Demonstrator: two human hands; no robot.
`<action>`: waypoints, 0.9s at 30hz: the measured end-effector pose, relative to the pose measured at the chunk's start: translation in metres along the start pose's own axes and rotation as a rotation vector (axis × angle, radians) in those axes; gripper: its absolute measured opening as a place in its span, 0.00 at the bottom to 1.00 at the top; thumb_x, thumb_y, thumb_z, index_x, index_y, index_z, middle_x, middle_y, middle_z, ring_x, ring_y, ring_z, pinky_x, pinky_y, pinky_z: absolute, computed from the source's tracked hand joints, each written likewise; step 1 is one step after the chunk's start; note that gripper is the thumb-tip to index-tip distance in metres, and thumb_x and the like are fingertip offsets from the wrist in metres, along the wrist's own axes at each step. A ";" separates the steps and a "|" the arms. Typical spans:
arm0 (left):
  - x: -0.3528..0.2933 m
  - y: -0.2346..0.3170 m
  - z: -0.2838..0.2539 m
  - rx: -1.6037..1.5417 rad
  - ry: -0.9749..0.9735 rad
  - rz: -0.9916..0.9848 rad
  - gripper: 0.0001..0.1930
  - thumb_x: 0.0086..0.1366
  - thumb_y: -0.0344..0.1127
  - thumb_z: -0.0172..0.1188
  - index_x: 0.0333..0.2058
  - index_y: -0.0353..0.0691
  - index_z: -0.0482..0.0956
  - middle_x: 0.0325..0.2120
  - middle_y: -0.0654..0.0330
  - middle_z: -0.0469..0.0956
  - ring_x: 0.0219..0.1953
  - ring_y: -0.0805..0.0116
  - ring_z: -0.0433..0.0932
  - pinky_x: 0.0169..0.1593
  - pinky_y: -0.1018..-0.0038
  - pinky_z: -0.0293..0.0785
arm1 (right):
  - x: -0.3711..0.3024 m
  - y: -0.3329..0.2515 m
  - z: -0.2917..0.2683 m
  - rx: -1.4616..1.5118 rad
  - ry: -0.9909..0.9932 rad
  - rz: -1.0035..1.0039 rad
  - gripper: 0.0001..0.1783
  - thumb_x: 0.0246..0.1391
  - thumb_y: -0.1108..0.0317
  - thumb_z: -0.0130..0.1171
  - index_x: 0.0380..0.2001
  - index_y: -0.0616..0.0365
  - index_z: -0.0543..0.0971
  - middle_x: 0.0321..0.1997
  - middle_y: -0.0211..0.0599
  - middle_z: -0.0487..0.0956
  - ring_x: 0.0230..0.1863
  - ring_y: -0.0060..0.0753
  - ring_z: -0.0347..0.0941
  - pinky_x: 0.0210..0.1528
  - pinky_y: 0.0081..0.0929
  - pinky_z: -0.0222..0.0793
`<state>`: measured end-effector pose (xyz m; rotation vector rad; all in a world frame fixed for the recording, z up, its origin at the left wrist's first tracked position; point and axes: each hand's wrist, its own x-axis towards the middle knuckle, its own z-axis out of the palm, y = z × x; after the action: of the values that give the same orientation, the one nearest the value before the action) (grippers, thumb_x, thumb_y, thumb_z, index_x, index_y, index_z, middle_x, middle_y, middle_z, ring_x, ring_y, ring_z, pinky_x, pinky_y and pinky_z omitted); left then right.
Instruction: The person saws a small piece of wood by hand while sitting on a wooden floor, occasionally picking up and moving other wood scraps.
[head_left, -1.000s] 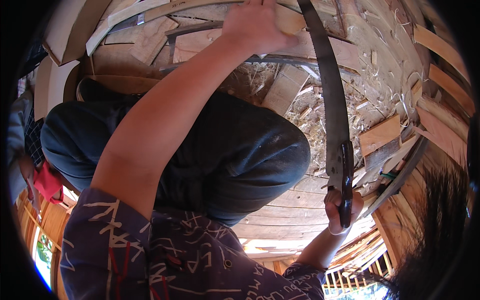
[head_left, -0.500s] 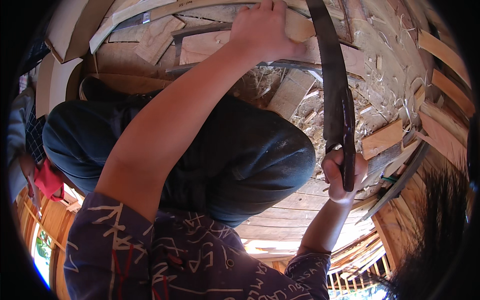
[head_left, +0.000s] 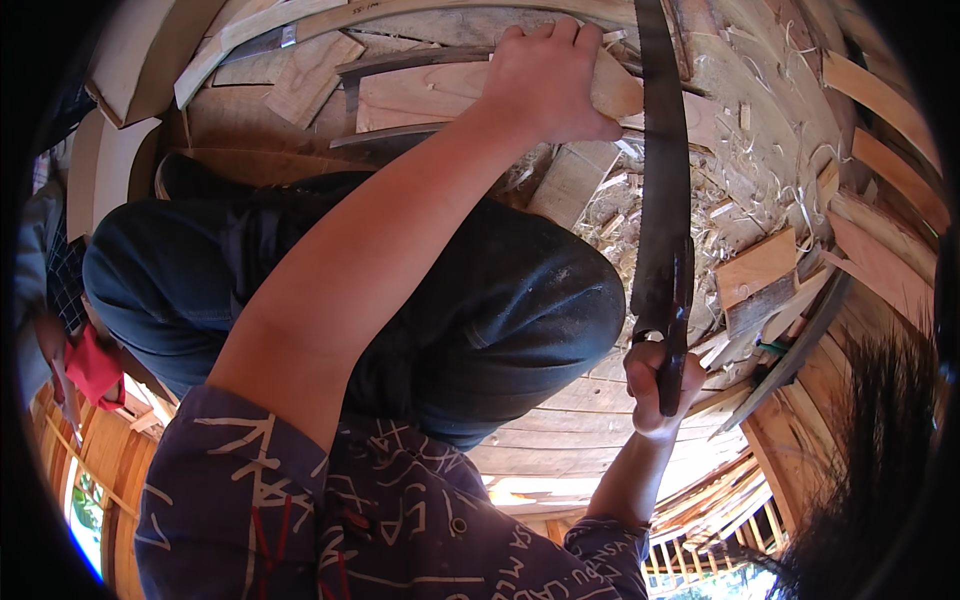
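My left hand reaches up across the view and is closed on a pale piece of wood, holding it against the planks. My right hand grips the dark handle of a long dark blade. The blade stands almost upright, running from my right hand to the top edge. It passes just right of the held wood and of my left fingers. My bent knee in dark trousers lies between the two arms.
Wood shavings and offcut boards litter the ground right of the blade. Longer planks and curved slats lie at the top. Another person with a red cloth is at the far left. Curved wooden boards run below the knee.
The blade has swung from a slant to nearly upright, closer to the held wood. My right hand rose, then dropped a little. My left hand keeps its hold on the wood.
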<state>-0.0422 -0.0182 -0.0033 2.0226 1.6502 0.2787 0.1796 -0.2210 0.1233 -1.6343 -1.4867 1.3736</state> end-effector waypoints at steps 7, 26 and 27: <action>0.021 -0.002 -0.042 0.051 -0.138 -0.187 0.50 0.46 0.61 0.67 0.58 0.29 0.63 0.58 0.43 0.68 0.56 0.48 0.73 0.58 0.59 0.71 | -0.069 0.031 0.020 0.026 0.082 0.019 0.17 0.48 0.67 0.63 0.17 0.56 0.65 0.14 0.30 0.67 0.15 0.25 0.62 0.20 0.24 0.56; 0.016 -0.016 -0.017 0.104 0.032 -0.159 0.48 0.48 0.60 0.65 0.60 0.31 0.62 0.58 0.44 0.67 0.60 0.51 0.68 0.63 0.60 0.63 | -0.052 0.032 0.015 -0.001 0.065 -0.084 0.10 0.35 0.72 0.66 0.19 0.56 0.72 0.15 0.33 0.71 0.15 0.35 0.66 0.20 0.29 0.59; 0.014 -0.025 -0.005 0.146 0.100 -0.109 0.47 0.46 0.60 0.65 0.59 0.34 0.64 0.56 0.47 0.69 0.59 0.54 0.70 0.62 0.61 0.63 | -0.049 0.031 0.015 -0.003 0.074 -0.095 0.10 0.35 0.72 0.66 0.19 0.56 0.72 0.15 0.34 0.70 0.15 0.35 0.66 0.20 0.29 0.59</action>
<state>-0.0628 0.0000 -0.0139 2.0439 1.8844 0.2299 0.1841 -0.2784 0.1065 -1.5780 -1.5037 1.2478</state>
